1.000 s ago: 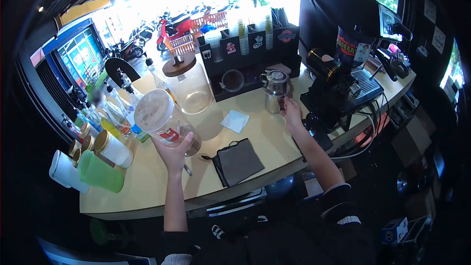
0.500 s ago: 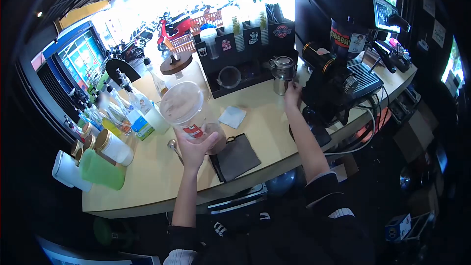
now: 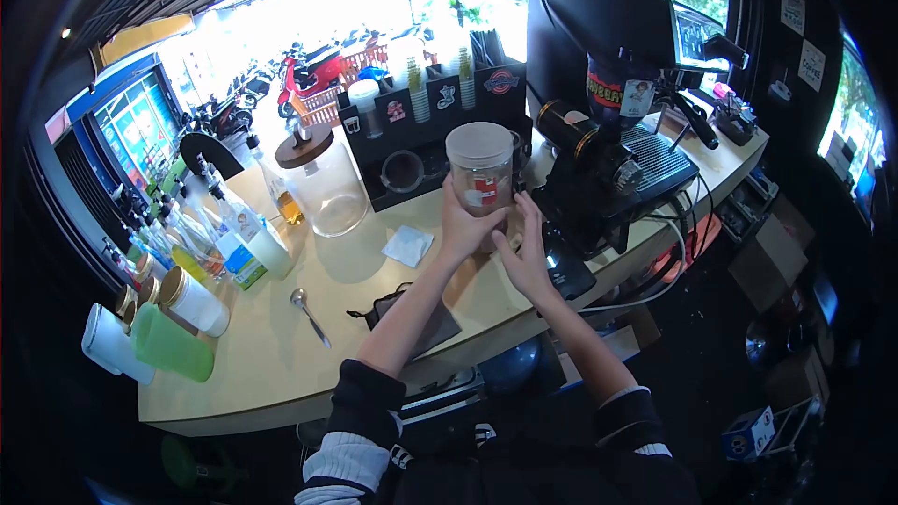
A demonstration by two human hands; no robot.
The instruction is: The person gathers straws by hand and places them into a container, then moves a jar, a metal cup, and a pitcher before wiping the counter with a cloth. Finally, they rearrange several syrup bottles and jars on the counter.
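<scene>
A clear plastic jar (image 3: 482,173) with a whitish lid and a red label stands upright in front of the black cup organizer. My left hand (image 3: 468,227) is wrapped round its lower left side. Beside the jar's lower right, my right hand (image 3: 526,257) has its fingers raised and apart, near or touching the jar; exact contact is unclear. The metal pot seen earlier is mostly hidden behind the jar. A white folded tissue (image 3: 408,246) and a metal spoon (image 3: 310,316) lie to the left, and a dark cloth (image 3: 435,329) is partly under my left forearm.
Bottles (image 3: 224,215), a large wood-lidded glass jar (image 3: 332,192) and a green container (image 3: 173,344) occupy the left side. The black organizer (image 3: 402,145) is at the back. At right are a grinder (image 3: 613,89), an espresso machine (image 3: 645,168) and cables.
My left hand has carried the jar rightward, uncovering the spoon. My right hand has left the metal pot and come beside the jar. The camera view has shifted slightly.
</scene>
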